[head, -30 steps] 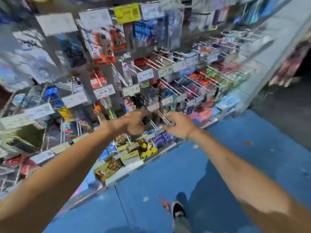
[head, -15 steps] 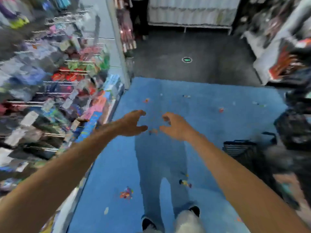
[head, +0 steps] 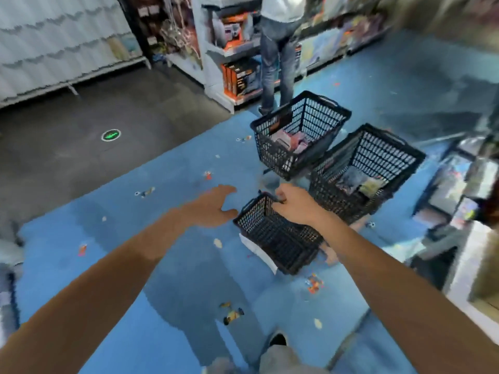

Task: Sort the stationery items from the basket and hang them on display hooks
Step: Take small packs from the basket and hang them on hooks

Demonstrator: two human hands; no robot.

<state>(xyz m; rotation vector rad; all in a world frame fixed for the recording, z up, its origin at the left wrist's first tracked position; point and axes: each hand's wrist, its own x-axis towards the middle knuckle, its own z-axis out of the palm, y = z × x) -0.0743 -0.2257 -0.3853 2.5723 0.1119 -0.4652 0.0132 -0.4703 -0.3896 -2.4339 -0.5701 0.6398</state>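
Three black mesh baskets stand on the blue floor. My right hand (head: 294, 205) is over the nearest basket (head: 270, 236), its fingers curled around the basket's far rim or handle. My left hand (head: 213, 206) hovers just left of that basket, fingers spread and holding nothing. The nearest basket's inside looks dark and I cannot tell what it holds. The far basket (head: 305, 117) holds pinkish packets (head: 291, 141). The right basket (head: 383, 152) holds several packets (head: 359, 183). No display hooks are in view.
A person in jeans (head: 278, 58) stands behind the far basket at a shelf of orange boxes (head: 240, 76). Blurred shelving (head: 456, 184) lines the right edge. White paper (head: 256, 251) sticks out from under the nearest basket. Small scraps litter the blue floor; my shoe (head: 278, 340) is below.
The view has swung from the hook wall on the left round to the baskets on the floor. Both hands left the hooks, and my right hand has closed on the nearest basket.
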